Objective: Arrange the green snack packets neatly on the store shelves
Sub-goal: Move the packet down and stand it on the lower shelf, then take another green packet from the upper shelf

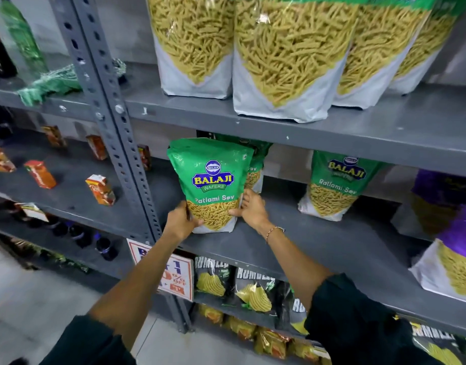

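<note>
Head view: 1 green snack packet (212, 184), labelled Balaji Ratlami Sev, stands upright near the front edge of the middle grey shelf (318, 248), at its left end beside the perforated upright post (126, 143). Left hand (180, 221) grips the packet's lower left edge, fingers wrapped onto the front. Right hand (251, 208) grips the lower right edge, thumb on the front panel, fingers behind. A bracelet (275, 231) sits on the right wrist. A second green packet (255, 164) stands directly behind the held one, mostly hidden. A third green packet (334, 184) stands well apart to the right on the same shelf. Purple-topped packets (453, 233) occupy the far right. Large packets (287, 56) fill the shelf above. Black packets (234, 283) fill the shelf below.
</note>
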Demonstrator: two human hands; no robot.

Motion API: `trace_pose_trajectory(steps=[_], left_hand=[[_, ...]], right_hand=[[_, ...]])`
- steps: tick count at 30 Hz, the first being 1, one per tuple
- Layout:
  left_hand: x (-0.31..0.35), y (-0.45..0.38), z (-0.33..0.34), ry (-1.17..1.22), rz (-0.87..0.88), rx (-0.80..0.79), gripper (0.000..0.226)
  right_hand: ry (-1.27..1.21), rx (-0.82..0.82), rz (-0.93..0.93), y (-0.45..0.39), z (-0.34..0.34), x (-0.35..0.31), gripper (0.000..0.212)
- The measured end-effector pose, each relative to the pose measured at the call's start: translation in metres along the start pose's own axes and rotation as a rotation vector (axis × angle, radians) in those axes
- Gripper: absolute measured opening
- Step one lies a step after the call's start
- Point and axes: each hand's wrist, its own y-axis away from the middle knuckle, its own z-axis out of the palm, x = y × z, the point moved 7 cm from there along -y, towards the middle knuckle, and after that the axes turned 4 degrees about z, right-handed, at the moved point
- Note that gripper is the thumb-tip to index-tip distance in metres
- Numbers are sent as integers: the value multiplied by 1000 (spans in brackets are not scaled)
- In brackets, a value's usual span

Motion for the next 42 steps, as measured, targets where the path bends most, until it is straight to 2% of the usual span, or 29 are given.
trace_pose_trajectory(steps=[3,6,9,11,13,17,21,24,28,30,32,34,36,39,42], left_hand=[[4,7,-4,-93,-58,-25,41],[18,25,-10,-323,-98,-58,31],[56,44,-17,-431,23,-120,29],[89,57,-26,-390,142,-131,25],[125,71,-41,-305,275,-116,25],[195,102,-87,-111,509,2,20],[253,127,-130,122,652,146,17],[264,124,-143,228,651,217,29],[255,110,-146,111,580,332,70],[258,94,-150,60,508,279,88],[302,87,-168,102,556,207,108],[310,75,-169,154,548,86,106],[305,69,-161,215,563,-17,96],[295,66,-155,188,570,-10,88],[296,65,-156,198,562,34,79]], right_hand=[[96,-37,19,9,0,-5,61],[259,53,20,27,-11,-13,60],[365,157,-20,56,-25,-28,38],[402,211,-72,81,-35,-46,20],[410,300,-133,110,-48,-70,11],[386,476,-298,165,-78,-140,7],[334,586,-486,210,-110,-217,5],[285,591,-544,215,-121,-243,12],[204,582,-501,207,-127,-242,31],[209,538,-428,194,-130,-248,51],[185,471,-463,194,-152,-290,70],[179,361,-406,179,-153,-298,77],[199,330,-408,173,-149,-296,64],[146,408,-429,168,-149,-287,42],[88,418,-448,170,-150,-289,45]])
